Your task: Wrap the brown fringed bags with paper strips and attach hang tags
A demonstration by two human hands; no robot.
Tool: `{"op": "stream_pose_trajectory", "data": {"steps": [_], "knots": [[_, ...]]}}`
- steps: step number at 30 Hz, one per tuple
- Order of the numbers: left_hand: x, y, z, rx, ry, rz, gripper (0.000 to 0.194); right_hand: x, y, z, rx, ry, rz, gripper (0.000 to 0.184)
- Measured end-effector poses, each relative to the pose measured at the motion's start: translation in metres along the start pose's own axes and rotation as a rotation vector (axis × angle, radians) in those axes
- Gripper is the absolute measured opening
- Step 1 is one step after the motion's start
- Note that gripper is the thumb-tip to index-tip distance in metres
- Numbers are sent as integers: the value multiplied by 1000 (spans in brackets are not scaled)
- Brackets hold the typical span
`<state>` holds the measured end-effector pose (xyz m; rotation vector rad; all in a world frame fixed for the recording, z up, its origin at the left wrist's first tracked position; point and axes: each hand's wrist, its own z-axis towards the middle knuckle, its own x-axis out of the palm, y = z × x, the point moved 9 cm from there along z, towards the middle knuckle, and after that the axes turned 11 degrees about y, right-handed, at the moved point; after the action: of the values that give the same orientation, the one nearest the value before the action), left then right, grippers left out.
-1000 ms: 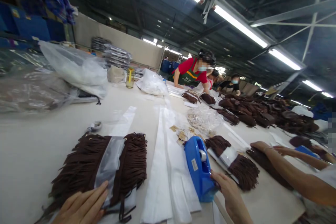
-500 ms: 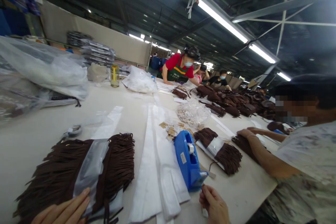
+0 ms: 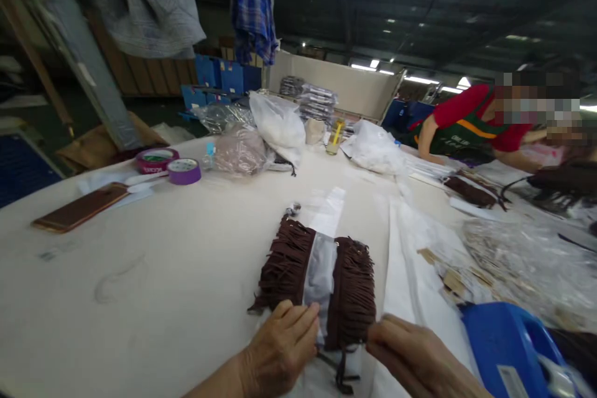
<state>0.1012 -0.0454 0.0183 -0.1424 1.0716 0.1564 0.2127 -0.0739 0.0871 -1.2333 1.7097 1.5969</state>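
Observation:
A dark brown fringed bag (image 3: 352, 292) lies on the table in front of me, its middle wrapped in a translucent white strip (image 3: 319, 267). My left hand (image 3: 282, 345) is closed at the strip's near end, fingertips pressing it against the bag; the thumb is hidden. By the bag's near right corner, my right hand (image 3: 415, 351) has its fingers pinched together. Whatever is in that pinch is too small to make out. A blue tape dispenser (image 3: 497, 342) stands to the right, partly cut off by the frame. Dark straps (image 3: 345, 373) hang from the bag's near edge.
White sheets (image 3: 405, 261) lie right of the bag, near tan tags (image 3: 452, 283) and a clear plastic bag (image 3: 527, 255). At left are a phone (image 3: 81, 206) and purple tape rolls (image 3: 184, 171). A bottle (image 3: 334, 137) stands farther back. A co-worker (image 3: 471, 127) leans over the table.
My view has swung left. My right hand has left the tape dispenser's front and come over to the bag's near right corner. My left hand stays on the strip.

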Motion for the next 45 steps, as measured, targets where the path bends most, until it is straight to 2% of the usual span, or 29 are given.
{"op": "stream_pose_trajectory", "data": {"steps": [4, 10, 12, 14, 16, 20, 21, 24, 26, 29, 32, 34, 35, 38, 39, 41, 45], "knots": [[3, 0, -2, -4, 30, -32, 23, 14, 16, 70, -126, 223, -359, 22], [5, 3, -1, 8, 40, -55, 23, 40, 13, 115, -209, 426, -619, 17], [5, 3, -1, 6, 30, -52, 22, 45, 8, 125, -144, 458, -638, 17], [5, 3, -1, 8, 30, -50, 21, 43, 0, 133, -15, 456, -627, 15], [6, 2, -1, 5, 38, -50, 20, 38, -5, 138, 98, 425, -609, 13], [7, 2, -2, 4, 49, -58, 19, 30, -10, 139, 171, 363, -561, 7], [7, 2, -2, 5, 49, -57, 19, 27, -13, 139, 187, 338, -547, 10], [8, 1, -3, 14, 36, -50, 22, 18, -29, 142, 218, 251, -502, 34], [7, 2, -3, 8, 2, -35, 23, 12, -40, 146, 208, 221, -457, 38], [5, 2, -3, 1, -96, 3, 20, 1, -51, 146, 192, 161, -396, 24], [2, 3, -3, 8, -178, 30, 18, -10, -46, 125, 212, -34, -391, 6], [0, 3, -3, 14, -210, 44, 16, -5, -27, 100, 106, -229, -410, 16], [0, 4, -3, 16, -220, 45, 14, 4, -13, 86, -22, -317, -431, 21], [0, 5, -1, 29, -220, 38, 14, 46, 16, 48, -314, -525, -693, 25], [-1, 4, 0, 37, -221, 33, 15, 59, 17, 42, -335, -564, -762, 28], [-4, 4, 1, 39, -205, 1, 15, 73, 13, 37, -288, -618, -800, 31], [-5, 6, 2, -15, -89, -85, 17, 68, 1, 33, -76, -623, -638, 32]]}}
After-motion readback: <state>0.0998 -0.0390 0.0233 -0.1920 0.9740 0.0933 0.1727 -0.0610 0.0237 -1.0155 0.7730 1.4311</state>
